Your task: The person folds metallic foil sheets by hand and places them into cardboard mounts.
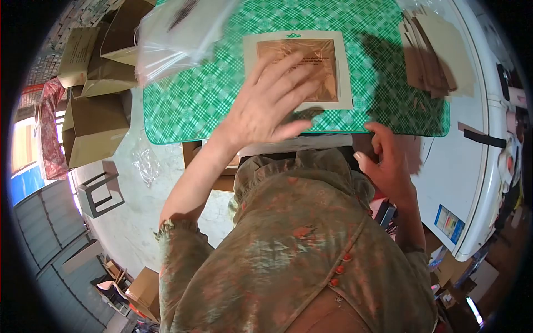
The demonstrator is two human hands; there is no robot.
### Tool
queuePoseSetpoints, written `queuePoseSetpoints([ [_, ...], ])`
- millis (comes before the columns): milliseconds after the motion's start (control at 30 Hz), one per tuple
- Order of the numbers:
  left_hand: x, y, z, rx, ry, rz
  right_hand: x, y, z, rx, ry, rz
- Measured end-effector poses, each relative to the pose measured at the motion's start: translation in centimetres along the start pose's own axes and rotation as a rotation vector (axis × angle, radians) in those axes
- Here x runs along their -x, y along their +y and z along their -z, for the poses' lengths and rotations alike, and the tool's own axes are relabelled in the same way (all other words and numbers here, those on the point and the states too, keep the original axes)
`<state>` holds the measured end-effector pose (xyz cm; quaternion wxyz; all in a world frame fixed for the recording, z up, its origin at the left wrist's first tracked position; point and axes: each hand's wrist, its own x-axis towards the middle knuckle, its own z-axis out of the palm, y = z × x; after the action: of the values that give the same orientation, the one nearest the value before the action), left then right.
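A cream card frame with a shiny copper-coloured sheet in its window [327, 55] lies flat on the green checked tablecloth [183, 105]. My left hand [269, 102] hovers over its near-left corner with the fingers spread, the fingertips resting on or just above the copper sheet. My right hand [386, 164] is at the table's near edge, fingers curled loosely, holding nothing that I can see.
A stack of clear plastic bags [172, 33] lies at the cloth's far left. Brown card pieces [430, 55] are piled at the far right. Open cardboard boxes [91, 125] stand on the floor to the left. A white appliance [472, 166] flanks the right.
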<state>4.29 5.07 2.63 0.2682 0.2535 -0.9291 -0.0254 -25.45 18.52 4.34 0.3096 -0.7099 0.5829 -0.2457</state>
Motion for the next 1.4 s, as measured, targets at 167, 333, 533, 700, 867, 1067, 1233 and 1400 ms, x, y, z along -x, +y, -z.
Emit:
queuePoseSetpoints([
  [167, 5.9, 2.4, 0.8, -0.024, -0.067, 0.112, -1.1, 1.6, -0.8, 0.548, 0.071, 0.232],
  [333, 8.7, 3.7, 0.6, -0.055, -0.002, 0.271, -2.6, 2.5, -1.3, 0.63, 0.104, 0.382],
  [533, 9.8, 4.5, -0.7, 0.034, 0.153, 0.311, -3.3, 2.6, -1.4, 0.541, 0.161, 0.506],
  [700, 9.4, 5.2, -0.3, 0.128, 0.215, 0.411, -3.5, 2.2, -2.4, 0.403, 0.205, 0.498],
  [867, 8.8, 4.9, 0.1, 0.147, 0.218, 0.472, -4.6, 1.5, -2.9, 0.176, 0.227, 0.386],
  [1067, 7.6, 4.0, 0.3, 0.157, 0.158, 0.557, -5.5, 0.3, -3.1, 0.224, 0.167, 0.205],
  [1233, 6.9, 3.6, 0.4, 0.138, 0.12, 0.576, -5.8, 0.1, -3.8, 0.351, 0.186, 0.151],
  [1400, 6.8, 3.1, 0.0, 0.118, 0.106, 0.565, -6.2, -0.1, -4.3, 0.441, 0.211, 0.152],
])
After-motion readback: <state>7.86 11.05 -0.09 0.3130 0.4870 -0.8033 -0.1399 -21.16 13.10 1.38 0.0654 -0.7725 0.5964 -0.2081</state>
